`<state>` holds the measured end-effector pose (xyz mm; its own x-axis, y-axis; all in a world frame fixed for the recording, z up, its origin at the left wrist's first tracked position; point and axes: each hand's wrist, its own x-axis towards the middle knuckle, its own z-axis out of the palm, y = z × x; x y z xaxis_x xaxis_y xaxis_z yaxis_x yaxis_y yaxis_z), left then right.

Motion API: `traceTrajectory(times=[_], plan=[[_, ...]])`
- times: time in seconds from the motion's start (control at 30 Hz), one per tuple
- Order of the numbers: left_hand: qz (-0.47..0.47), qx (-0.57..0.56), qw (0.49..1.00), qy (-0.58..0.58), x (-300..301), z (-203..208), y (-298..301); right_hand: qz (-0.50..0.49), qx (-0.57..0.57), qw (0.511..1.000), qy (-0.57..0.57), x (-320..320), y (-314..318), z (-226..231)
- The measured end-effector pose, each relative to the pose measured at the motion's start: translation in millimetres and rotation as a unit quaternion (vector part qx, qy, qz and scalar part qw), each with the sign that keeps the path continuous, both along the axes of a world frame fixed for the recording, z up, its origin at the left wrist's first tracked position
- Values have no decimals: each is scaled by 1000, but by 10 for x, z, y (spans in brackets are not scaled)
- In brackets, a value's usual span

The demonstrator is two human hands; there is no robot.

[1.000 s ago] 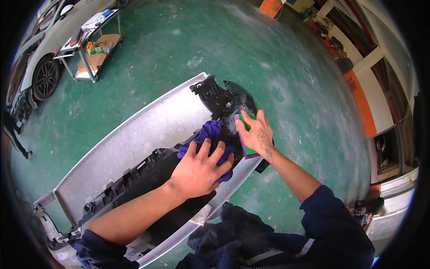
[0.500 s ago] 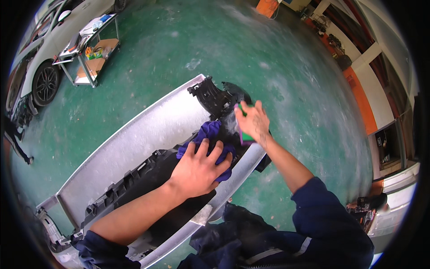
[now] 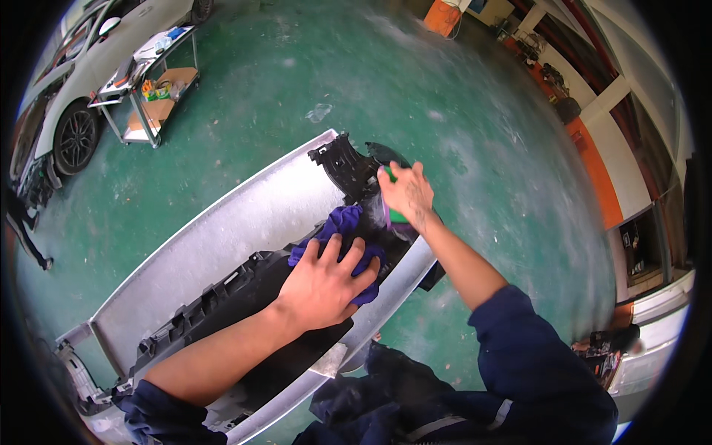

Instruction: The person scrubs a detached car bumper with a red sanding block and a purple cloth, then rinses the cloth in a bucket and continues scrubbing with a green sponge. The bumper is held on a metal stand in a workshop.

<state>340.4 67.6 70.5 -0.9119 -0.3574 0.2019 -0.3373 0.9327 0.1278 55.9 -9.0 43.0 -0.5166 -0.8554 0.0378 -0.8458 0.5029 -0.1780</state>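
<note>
A long black plastic car part (image 3: 263, 356), like a bumper with clips along its edge, lies on a silver-grey bench-like surface (image 3: 245, 200). My left hand (image 3: 326, 282) presses a crumpled purple cloth (image 3: 345, 220) onto the part, its fingers curved and spread over the fabric. Farther out to the right, my right hand (image 3: 409, 191) grips a green and purple sponge block (image 3: 397, 216) against the part's far end. Whitish dust or residue shows on the black plastic beside the block. My right palm and forearm hide some of that end.
A metal trolley (image 3: 148, 137) with boxes and supplies stands at the far left, next to a grey car (image 3: 63, 96). Another person's leg (image 3: 28, 237) shows at the left edge. Shelving and an orange-white wall (image 3: 593, 163) run along the right. The floor (image 3: 475, 133) is green.
My right hand has shifted slightly left with the sponge block along the part's end. My left hand and the cloth stay on nearly the same spot.
</note>
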Motion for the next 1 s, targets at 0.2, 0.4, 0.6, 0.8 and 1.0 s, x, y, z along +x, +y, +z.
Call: traceTrajectory(times=[0.2,0.4,0.6,0.8,1.0], plan=[[1,5,1000,-1,25,-37,-17,52,-45,998,10,188,219,-104],[-4,3,1000,22,-139,-7,-2,13,-75,997,-1,-327,3,-99],[19,13,999,-28,-254,137,-69,259,-251,912,-197,-293,1321,-322],[-6,20,1000,-4,-1243,-20,-488,43,-248,893,-373,-1054,2537,-824],[38,57,997,-37,-2509,-340,-1304,-70,-242,752,-609,-1380,2577,-871]])
